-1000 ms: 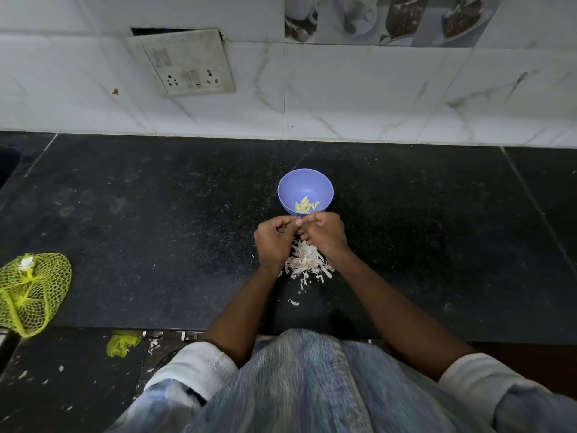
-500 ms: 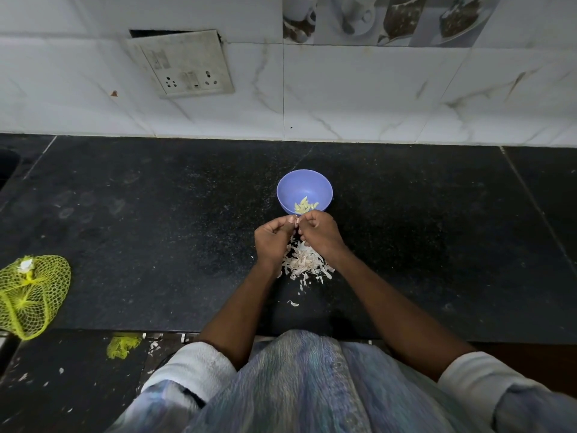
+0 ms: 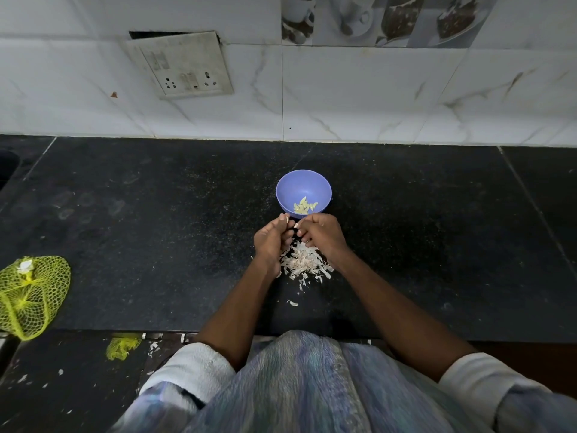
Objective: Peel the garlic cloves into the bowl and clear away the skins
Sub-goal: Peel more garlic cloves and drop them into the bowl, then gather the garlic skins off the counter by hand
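Note:
A small purple bowl (image 3: 303, 185) stands on the black counter and holds several peeled garlic cloves (image 3: 304, 207). Just in front of it, my left hand (image 3: 271, 242) and my right hand (image 3: 323, 235) meet fingertip to fingertip, both pinching one small garlic clove (image 3: 295, 225) that is mostly hidden by the fingers. Under and between my hands lies a heap of pale garlic skins (image 3: 304, 262), with a few loose flakes (image 3: 293, 303) nearer to me.
A yellow mesh bag (image 3: 29, 295) lies at the counter's left front edge, and a yellow scrap (image 3: 122, 346) sits on the floor below. A tiled wall with a socket plate (image 3: 181, 65) backs the black counter (image 3: 156, 229). A dark recess shows at the far left.
My hands have stayed in place in front of the bowl; the fingertips have shifted slightly on the clove. The bowl and the skin heap are unchanged.

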